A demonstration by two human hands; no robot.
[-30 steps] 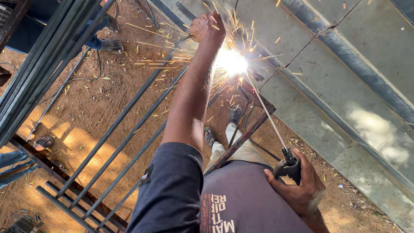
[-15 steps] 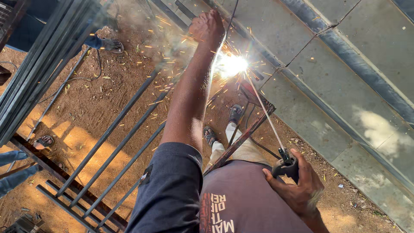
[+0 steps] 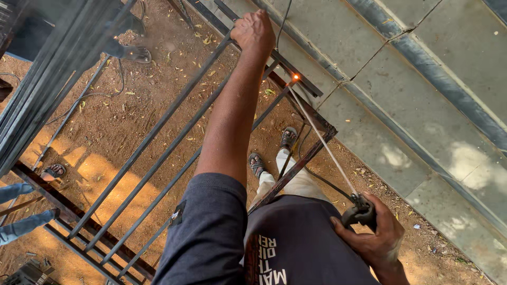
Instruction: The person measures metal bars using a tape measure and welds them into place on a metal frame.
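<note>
Steel grille (image 3: 158,158) stood on the dirt; my left hand (image 3: 254,31) clenched its top bar, my right hand (image 3: 377,235) grasped the electrode holder (image 3: 360,212), rod tip (image 3: 296,77) glowing at the frame's upper corner.

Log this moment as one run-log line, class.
left hand: gripping grille bar | right hand: holding electrode holder | rod tip glowing on frame | ground: dirt

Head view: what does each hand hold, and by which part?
The right hand grips the electrode holder by its handle, rod pointing to the glowing joint. The left hand is closed around a bar of the metal grille near its top end.
</note>
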